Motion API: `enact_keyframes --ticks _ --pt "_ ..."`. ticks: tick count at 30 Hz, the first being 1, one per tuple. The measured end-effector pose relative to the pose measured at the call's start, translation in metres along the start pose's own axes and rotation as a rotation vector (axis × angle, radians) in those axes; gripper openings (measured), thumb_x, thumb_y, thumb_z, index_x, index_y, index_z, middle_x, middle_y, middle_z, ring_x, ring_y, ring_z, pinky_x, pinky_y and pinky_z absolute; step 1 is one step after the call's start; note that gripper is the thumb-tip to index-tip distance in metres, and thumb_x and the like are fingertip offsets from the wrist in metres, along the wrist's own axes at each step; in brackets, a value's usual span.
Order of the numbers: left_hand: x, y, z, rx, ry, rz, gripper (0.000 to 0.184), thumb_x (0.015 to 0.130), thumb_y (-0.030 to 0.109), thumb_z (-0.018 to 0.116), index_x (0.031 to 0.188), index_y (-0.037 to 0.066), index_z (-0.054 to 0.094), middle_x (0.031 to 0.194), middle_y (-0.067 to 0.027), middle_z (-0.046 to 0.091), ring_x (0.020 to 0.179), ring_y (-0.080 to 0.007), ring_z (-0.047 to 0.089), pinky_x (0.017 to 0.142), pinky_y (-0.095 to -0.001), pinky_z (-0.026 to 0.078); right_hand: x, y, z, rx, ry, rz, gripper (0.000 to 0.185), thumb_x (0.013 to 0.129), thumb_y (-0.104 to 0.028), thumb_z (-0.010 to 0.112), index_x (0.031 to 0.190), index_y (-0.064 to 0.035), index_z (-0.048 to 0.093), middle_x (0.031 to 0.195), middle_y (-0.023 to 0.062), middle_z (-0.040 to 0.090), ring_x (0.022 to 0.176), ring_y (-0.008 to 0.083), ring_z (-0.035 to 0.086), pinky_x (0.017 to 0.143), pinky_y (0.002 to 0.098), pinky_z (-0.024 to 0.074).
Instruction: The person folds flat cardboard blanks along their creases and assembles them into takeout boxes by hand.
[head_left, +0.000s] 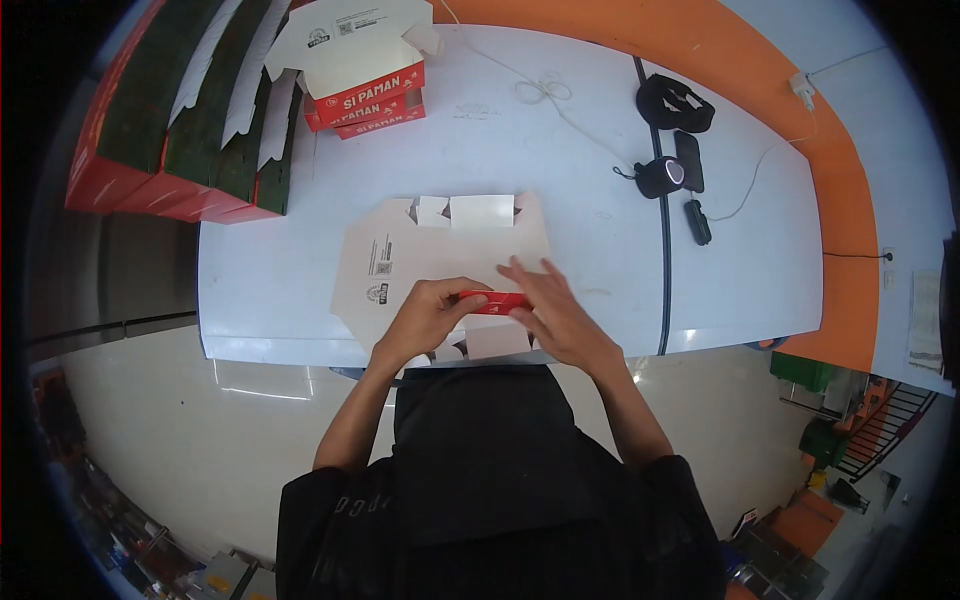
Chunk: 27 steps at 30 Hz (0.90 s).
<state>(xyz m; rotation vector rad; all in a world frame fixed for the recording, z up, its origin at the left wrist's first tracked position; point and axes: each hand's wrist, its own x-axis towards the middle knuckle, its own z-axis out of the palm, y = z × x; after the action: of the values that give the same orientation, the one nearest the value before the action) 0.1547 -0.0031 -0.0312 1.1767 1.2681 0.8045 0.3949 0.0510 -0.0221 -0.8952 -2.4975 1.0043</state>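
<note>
A partly folded cardboard box blank (430, 262) lies on the white table in front of me, pale inside face up, with small print on its left part. Its side flaps are bent at the far and near edges. A red printed cardboard flap (498, 303) stands out over its middle. My left hand (432, 314) pinches the left end of this flap between thumb and fingers. At the flap's right end my right hand (560, 318) is spread, slightly blurred, with its thumb close to the red card; whether it touches cannot be made out.
Folded red-and-white boxes (370, 95) are stacked at the back left. Beside them stand several large red boxes (180, 130) with dark sides. On the right lie a black strap (675, 103), a small black speaker-like device (660, 177), a phone (689, 160) and cables.
</note>
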Motion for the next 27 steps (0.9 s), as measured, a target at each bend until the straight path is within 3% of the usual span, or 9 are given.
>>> enact_keyframes --ticks 4,6,8,11,14,15,18,23,27 --pt "-0.022 0.045 -0.001 0.325 0.461 0.464 0.015 0.094 0.006 0.070 0.107 0.000 0.074 0.095 -0.0132 0.075 0.088 -0.0234 0.071 0.083 -0.0332 0.054 0.002 0.003 -0.006 -0.044 0.030 0.029 0.016 0.100 -0.008 0.062 0.114 -0.0044 0.067 0.115 0.0122 0.069 0.122 0.0281 0.061 0.123 0.0573 0.0254" --pt "-0.067 0.058 -0.016 0.359 0.335 0.562 0.015 0.092 0.005 0.071 0.107 0.001 0.071 0.103 -0.0126 0.073 0.099 -0.0304 0.070 0.088 -0.0369 0.053 0.005 -0.002 -0.005 0.035 0.098 0.066 0.011 0.100 -0.008 0.062 0.107 -0.0035 0.068 0.110 0.0126 0.070 0.117 0.0296 0.063 0.121 0.0572 0.0286" --pt "-0.109 0.030 -0.015 -0.187 -0.058 0.553 0.015 0.093 0.005 0.070 0.107 -0.001 0.070 0.107 -0.0146 0.071 0.106 -0.0340 0.068 0.092 -0.0409 0.053 0.013 -0.020 -0.008 0.128 0.228 0.108 0.011 0.100 -0.010 0.062 0.106 -0.0028 0.069 0.107 0.0126 0.070 0.113 0.0322 0.064 0.118 0.0569 0.0321" --pt "-0.114 0.005 -0.009 -0.042 -0.185 0.171 0.028 0.094 0.001 0.066 0.122 -0.002 0.063 0.120 -0.0180 0.067 0.118 -0.0338 0.064 0.099 -0.0422 0.051 0.016 -0.047 -0.019 0.319 0.446 0.116 0.008 0.096 -0.004 0.067 0.103 -0.0013 0.070 0.103 0.0145 0.071 0.101 0.0300 0.068 0.114 0.0534 0.0406" --pt "-0.111 -0.028 0.010 -0.350 0.452 0.230 0.047 0.097 -0.003 0.056 0.142 0.001 0.047 0.141 -0.0211 0.053 0.134 -0.0322 0.052 0.110 -0.0435 0.044 0.018 -0.066 -0.022 0.316 0.486 0.102 0.010 0.094 -0.003 0.069 0.104 -0.0002 0.072 0.097 0.0152 0.073 0.092 0.0287 0.070 0.110 0.0519 0.0454" --pt "-0.102 -0.037 0.011 -0.323 0.618 0.443 0.063 0.098 -0.004 0.048 0.157 0.008 0.026 0.152 -0.0194 0.038 0.144 -0.0329 0.040 0.119 -0.0460 0.033 0.019 -0.074 -0.022 0.276 0.449 0.109 0.011 0.094 -0.003 0.069 0.104 0.0001 0.072 0.096 0.0151 0.073 0.091 0.0290 0.070 0.110 0.0519 0.0456" --pt "-0.074 0.002 -0.011 -0.174 0.648 0.568 0.050 0.108 0.004 0.037 0.156 0.002 0.025 0.156 -0.0185 0.031 0.147 -0.0335 0.036 0.119 -0.0455 0.033 0.025 -0.080 -0.006 0.243 0.401 0.102 0.018 0.092 -0.002 0.071 0.109 0.0008 0.074 0.091 0.0151 0.073 0.087 0.0306 0.070 0.109 0.0522 0.0464" --pt "-0.056 0.037 -0.029 0.278 0.554 0.305 0.030 0.098 0.009 0.066 0.128 0.008 0.069 0.137 -0.0189 0.046 0.130 -0.0358 0.049 0.106 -0.0453 0.046 0.040 -0.089 0.010 0.215 0.340 0.074 0.019 0.093 -0.001 0.069 0.112 0.0017 0.074 0.088 0.0153 0.071 0.084 0.0259 0.067 0.111 0.0496 0.0451" --pt "-0.045 0.042 -0.036 0.309 0.648 0.233 0.032 0.095 0.011 0.071 0.127 0.010 0.069 0.140 -0.0216 0.044 0.123 -0.0379 0.055 0.100 -0.0450 0.050 0.045 -0.091 0.013 0.201 0.300 0.126 0.020 0.094 0.000 0.068 0.113 0.0023 0.073 0.091 0.0173 0.070 0.086 0.0264 0.065 0.108 0.0457 0.0474"
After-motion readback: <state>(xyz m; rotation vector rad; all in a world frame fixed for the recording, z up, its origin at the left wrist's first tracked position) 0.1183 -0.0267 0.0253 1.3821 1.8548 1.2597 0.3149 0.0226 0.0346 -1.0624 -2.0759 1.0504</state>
